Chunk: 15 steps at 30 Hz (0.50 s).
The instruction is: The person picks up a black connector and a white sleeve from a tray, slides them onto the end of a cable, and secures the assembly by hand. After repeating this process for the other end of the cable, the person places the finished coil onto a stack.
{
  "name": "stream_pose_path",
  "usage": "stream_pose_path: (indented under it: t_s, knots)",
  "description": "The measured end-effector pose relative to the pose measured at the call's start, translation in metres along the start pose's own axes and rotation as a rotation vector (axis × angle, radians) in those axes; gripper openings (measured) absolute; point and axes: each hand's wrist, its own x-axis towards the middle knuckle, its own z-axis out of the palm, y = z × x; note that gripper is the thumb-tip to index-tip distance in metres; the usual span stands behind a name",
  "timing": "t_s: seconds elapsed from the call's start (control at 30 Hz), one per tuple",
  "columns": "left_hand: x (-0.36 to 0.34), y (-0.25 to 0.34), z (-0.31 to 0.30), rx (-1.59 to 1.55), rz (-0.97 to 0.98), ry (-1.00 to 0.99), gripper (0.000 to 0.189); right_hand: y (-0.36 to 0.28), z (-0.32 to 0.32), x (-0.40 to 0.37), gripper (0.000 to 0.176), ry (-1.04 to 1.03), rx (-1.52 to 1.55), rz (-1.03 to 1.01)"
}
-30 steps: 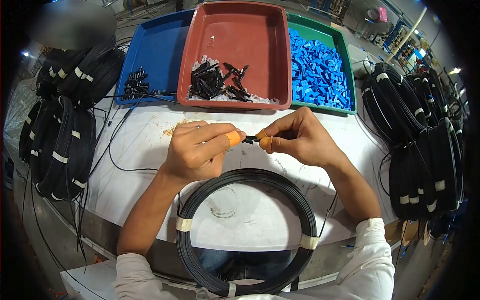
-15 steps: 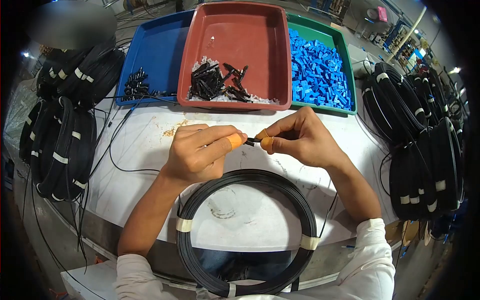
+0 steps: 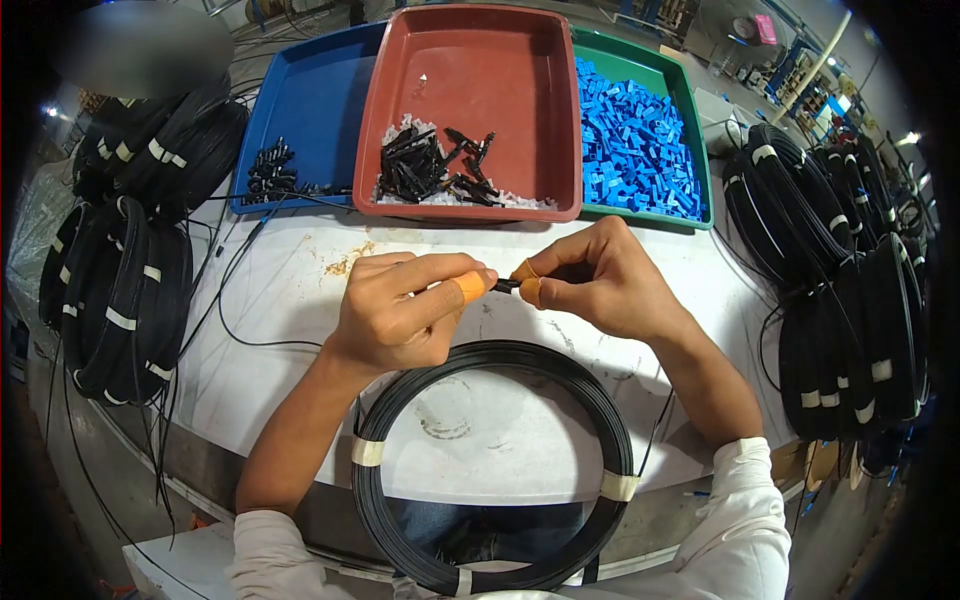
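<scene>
My left hand [image 3: 405, 310] is closed in a pinch on a small black connector [image 3: 505, 285], with an orange cover on a fingertip. Facing it, my right hand [image 3: 615, 285] pinches the other end of the same black piece, orange covers on its thumb and forefinger. A bit of white shows on the piece beside the right fingertips. The fingers hide most of it. Below both hands lies a coil of black cable [image 3: 500, 350], wrapped with pale tape and reaching over the table's front edge.
Behind my hands stand a blue tray [image 3: 325, 85] with black parts, a red tray [image 3: 480, 70] with black and whitish parts, and a green tray [image 3: 700, 150] of blue pieces. Cable coils are stacked left [image 3: 125, 300] and right [image 3: 850, 340] of the white table [image 3: 290, 400].
My right fingertips have shifted slightly left, closer to my left hand. White now shows on the piece between them.
</scene>
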Motion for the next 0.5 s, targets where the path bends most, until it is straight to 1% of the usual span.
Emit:
stream_pose_path:
  t_s: [0.07,0.1,0.17,0.2,0.27,0.3,0.37,0.4,0.43,0.5]
  knots:
    - [0.000,0.003,-0.002,0.028,-0.058,-0.048,0.022,0.000,0.001,-0.001,0.016,0.024,-0.011,0.005]
    - [0.000,0.005,-0.004,0.028,-0.057,-0.049,0.022,0.000,0.001,-0.001,0.016,0.025,-0.011,0.005]
    - [0.002,0.007,-0.006,0.067,-0.112,-0.138,0.021,0.001,0.002,-0.001,0.017,0.046,-0.050,-0.002]
    - [0.004,0.007,-0.007,0.067,-0.112,-0.137,0.021,0.003,0.003,0.000,0.017,0.046,-0.050,-0.002]
    - [0.007,0.006,-0.007,-0.059,-0.178,-0.139,0.024,0.008,0.004,0.000,0.017,0.067,-0.016,-0.033]
    - [0.007,0.007,-0.007,-0.058,-0.178,-0.139,0.024,0.008,0.004,0.000,0.017,0.067,-0.016,-0.034]
    - [0.004,0.010,-0.004,-0.295,-0.534,-0.135,0.028,0.007,0.005,0.000,0.018,0.076,-0.012,-0.066]
    - [-0.001,0.009,0.001,-0.404,-0.666,-0.102,0.022,0.006,0.006,-0.001,0.018,0.075,-0.012,-0.066]
    - [-0.005,0.008,0.004,-0.404,-0.665,-0.101,0.022,0.003,0.006,-0.002,0.019,0.094,-0.051,-0.082]
    - [-0.010,0.007,0.005,-0.588,-0.797,-0.100,0.022,-0.002,0.007,-0.006,0.019,0.115,-0.090,-0.097]
